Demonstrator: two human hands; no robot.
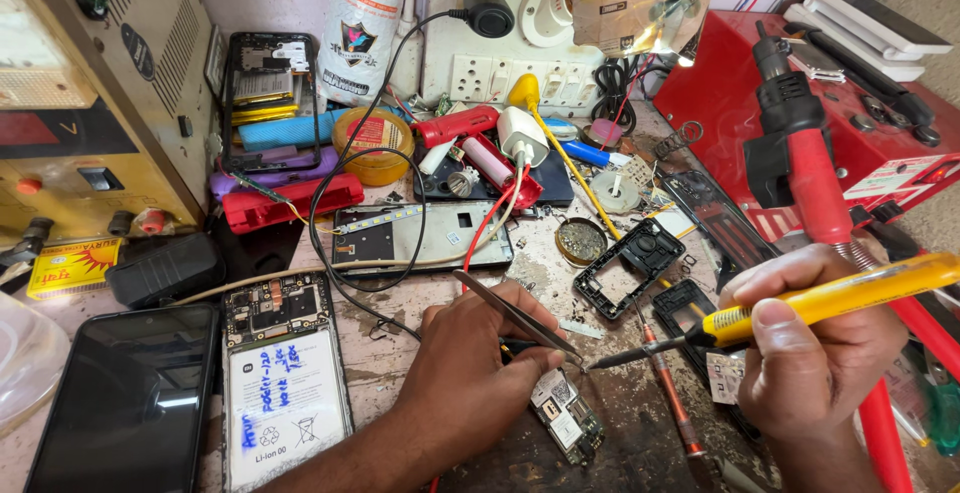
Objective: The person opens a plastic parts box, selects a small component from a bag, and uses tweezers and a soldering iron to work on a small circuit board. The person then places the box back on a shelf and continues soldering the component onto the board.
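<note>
Cluttered repair bench. One small circuit board [566, 416] lies just under the left hand [478, 363], fingers pinched on tweezers [515, 315]. Right hand [815, 338] grips a yellow soldering iron [800, 308], its tip meeting the tweezers. Left of that hand: one opened phone [283, 378], one dark phone [125, 398].

You are working in bright, even daylight that is casting only soft shadows under your hands, while glare is whitening the black phone screen [125, 403] at lower left, the wide lens is bending the yellow power supply [90, 103] at the edge, and the centre is staying sharp.
</note>
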